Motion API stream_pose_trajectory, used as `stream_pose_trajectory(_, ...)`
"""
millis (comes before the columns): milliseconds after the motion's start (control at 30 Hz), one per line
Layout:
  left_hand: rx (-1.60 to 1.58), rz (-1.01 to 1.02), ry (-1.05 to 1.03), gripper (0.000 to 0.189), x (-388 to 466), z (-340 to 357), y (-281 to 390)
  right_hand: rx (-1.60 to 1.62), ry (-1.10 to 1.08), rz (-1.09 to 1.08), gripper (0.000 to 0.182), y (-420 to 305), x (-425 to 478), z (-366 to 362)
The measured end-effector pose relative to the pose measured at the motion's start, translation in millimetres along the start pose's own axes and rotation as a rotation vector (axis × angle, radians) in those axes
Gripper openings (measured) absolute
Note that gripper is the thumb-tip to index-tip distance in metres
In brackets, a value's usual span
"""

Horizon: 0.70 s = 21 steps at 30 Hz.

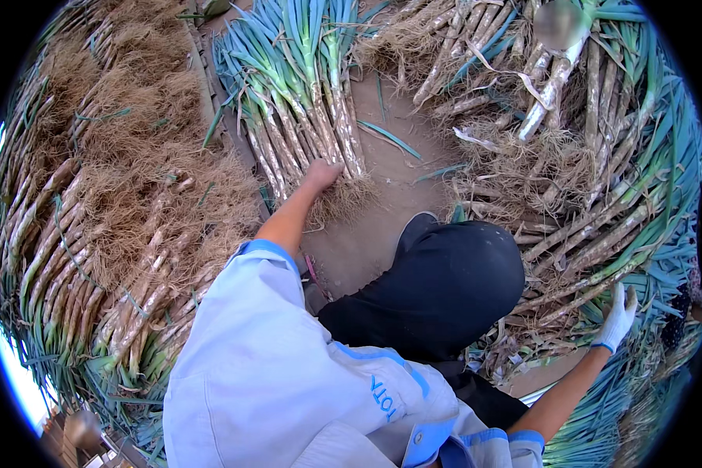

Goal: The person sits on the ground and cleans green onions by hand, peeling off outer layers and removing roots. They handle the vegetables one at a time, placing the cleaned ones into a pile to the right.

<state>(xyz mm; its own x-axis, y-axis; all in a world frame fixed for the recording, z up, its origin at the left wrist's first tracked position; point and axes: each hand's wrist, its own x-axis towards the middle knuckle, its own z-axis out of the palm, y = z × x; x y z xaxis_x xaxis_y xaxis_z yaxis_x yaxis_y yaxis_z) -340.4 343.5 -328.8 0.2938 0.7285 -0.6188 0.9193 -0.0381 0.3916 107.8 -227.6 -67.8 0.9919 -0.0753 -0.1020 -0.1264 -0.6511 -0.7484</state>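
Observation:
Bare and closed, my left hand (pixel 323 174) grips some green onion stalks low down, just above their roots. They belong to a bundle of long green onions (pixel 313 111) on the dirt floor, white stems towards me and green leaves pointing away. My right hand (pixel 619 319) wears a white glove with a blue cuff and is stretched out to the right, over the leafy edge of the right-hand onion pile (pixel 608 257). Its fingers are spread, and no onion shows in its grasp. My bent knee (pixel 474 281) in dark trousers lies between my arms.
A large heap of green onions with matted roots (pixel 146 146) fills the left side, beside a narrow dark edging (pixel 222 117). More onions are piled at the upper right (pixel 553 99). Loose green leaves (pixel 392 139) and peeled skins (pixel 506 351) lie on the dirt floor (pixel 351 251).

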Motion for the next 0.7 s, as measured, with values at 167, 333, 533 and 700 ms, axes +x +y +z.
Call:
stream_pose_trajectory(167, -0.020, 0.046, -0.146, 0.045, 6, -11, 17, -0.241, -0.061, -0.231, 0.081, 27, -43, 34)
stream_pose_trajectory(333, 0.156, 0.064, -0.170, 0.057, 23, -12, -13, -0.300, 0.034, -0.021, 0.090, -2, -48, 45)
stream_pose_trajectory(533, 0.292, 0.413, 0.126, 0.051, -10, -46, 30, 0.450, 0.056, 0.056, 0.065, 60, -26, 1)
stream_pose_trajectory(700, -0.088, 0.570, 0.053, 0.037, -58, -65, 141, 0.676, -0.033, 0.129, 0.046, 43, -42, -35)
